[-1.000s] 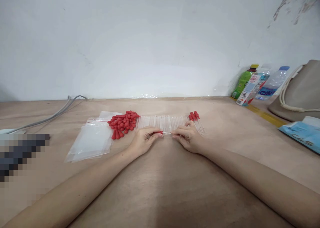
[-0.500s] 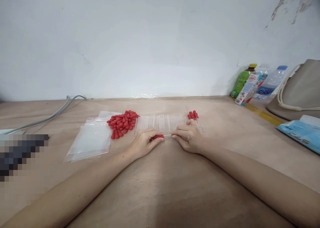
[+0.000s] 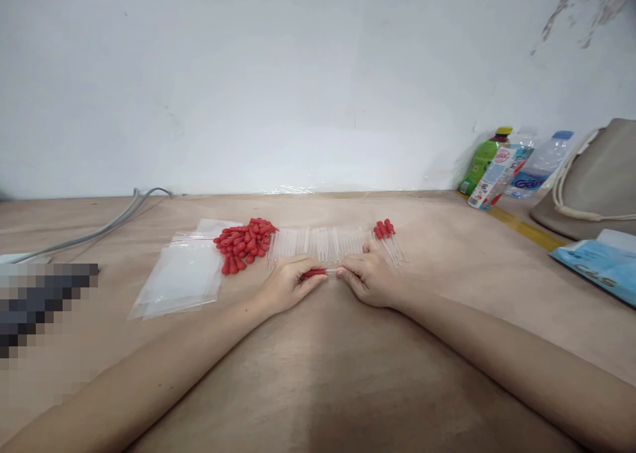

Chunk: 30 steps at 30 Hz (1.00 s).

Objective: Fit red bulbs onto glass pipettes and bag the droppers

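Note:
Between thumb and fingers, my left hand (image 3: 291, 283) pinches a red rubber dropper bulb (image 3: 315, 273), its open end pointing right. My right hand (image 3: 370, 277) is closed on a thin clear glass dropper tube (image 3: 332, 271). The tube's left end meets the bulb's mouth; how deep it sits inside I cannot tell. Behind my hands lies a row of clear tubes (image 3: 318, 242). Left of the row is a heap of red bulbs (image 3: 243, 244). Several droppers with red bulbs fitted (image 3: 384, 229) lie beyond my right hand.
Clear zip bags (image 3: 181, 277) lie left of the bulb heap. A grey cable (image 3: 116, 222) runs along the far left. At the right are a green bottle (image 3: 484, 161), a carton (image 3: 491, 178), a clear bottle (image 3: 539, 168), a beige bag (image 3: 591, 181) and a blue packet (image 3: 596, 264).
My right hand has shifted slightly left toward the bulb, and its fingers are curled tighter. Less of the tube shows between my hands. My left hand stays in place.

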Available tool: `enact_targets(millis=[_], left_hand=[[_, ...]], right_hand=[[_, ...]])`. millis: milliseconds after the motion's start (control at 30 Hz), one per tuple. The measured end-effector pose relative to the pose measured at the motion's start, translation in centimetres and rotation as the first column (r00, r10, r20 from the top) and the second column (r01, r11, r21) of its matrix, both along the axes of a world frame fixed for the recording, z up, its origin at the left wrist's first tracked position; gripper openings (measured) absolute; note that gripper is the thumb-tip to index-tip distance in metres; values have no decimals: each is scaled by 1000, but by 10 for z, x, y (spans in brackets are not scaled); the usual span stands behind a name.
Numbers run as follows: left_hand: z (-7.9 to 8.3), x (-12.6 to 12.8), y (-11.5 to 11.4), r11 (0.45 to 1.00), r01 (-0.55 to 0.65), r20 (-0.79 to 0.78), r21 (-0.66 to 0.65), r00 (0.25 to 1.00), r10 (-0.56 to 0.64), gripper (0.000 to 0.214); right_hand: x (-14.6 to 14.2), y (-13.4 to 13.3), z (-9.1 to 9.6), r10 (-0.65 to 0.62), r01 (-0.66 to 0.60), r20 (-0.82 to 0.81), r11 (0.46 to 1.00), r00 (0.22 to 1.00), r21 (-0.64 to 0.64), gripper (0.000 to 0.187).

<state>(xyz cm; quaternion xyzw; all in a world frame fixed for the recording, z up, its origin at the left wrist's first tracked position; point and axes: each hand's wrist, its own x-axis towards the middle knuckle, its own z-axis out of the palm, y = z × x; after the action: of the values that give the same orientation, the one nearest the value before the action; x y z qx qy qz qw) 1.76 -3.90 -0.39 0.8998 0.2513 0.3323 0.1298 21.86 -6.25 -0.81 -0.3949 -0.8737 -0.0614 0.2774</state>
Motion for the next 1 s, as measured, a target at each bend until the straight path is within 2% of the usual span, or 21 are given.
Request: enact_targets(millis=[167, 333, 400, 467, 533, 567, 633, 700, 733, 833, 1000], left_hand=[[2, -1, 2, 999, -8, -34, 31, 999, 9, 17], [4, -6, 4, 994, -45, -37, 97, 998, 49, 16], [4, -8, 4, 986, -100, 4, 136, 995, 100, 24], [4, -10, 3, 973, -171, 33, 153, 985, 168, 36], [4, -11, 3, 972, -188, 12, 140, 982, 188, 34], [4, -12, 3, 976, -174, -9, 129, 984, 177, 30], [3, -12, 4, 984, -141, -41, 111, 988, 146, 24], [2, -11, 5, 986, -130, -49, 107, 989, 136, 22], [2, -11, 5, 985, -133, -48, 108, 989, 139, 22], [1, -11, 6, 985, -138, -51, 107, 988, 144, 19], [2, -11, 6, 988, -117, -70, 101, 990, 124, 17]], right_hand=[[-3, 1, 6, -9, 15, 69, 997, 998, -77, 32], [-4, -3, 21, -40, 46, 193, 999, 980, -27, 29], [1, -2, 27, -59, 65, 219, 998, 974, -17, 27], [12, 4, 33, -146, 158, 182, 986, 972, -54, 25], [28, 13, 38, -329, 340, 91, 929, 940, -144, 25], [37, 18, 39, -446, 444, 40, 873, 894, -201, 27], [55, 28, 40, -671, 642, -13, 714, 741, -280, 32], [69, 35, 39, -787, 752, -1, 591, 617, -292, 33], [74, 38, 37, -816, 785, 14, 550, 577, -285, 32], [82, 41, 31, -845, 823, 68, 494, 531, -281, 31], [79, 42, 24, -823, 817, 149, 490, 549, -304, 31]])
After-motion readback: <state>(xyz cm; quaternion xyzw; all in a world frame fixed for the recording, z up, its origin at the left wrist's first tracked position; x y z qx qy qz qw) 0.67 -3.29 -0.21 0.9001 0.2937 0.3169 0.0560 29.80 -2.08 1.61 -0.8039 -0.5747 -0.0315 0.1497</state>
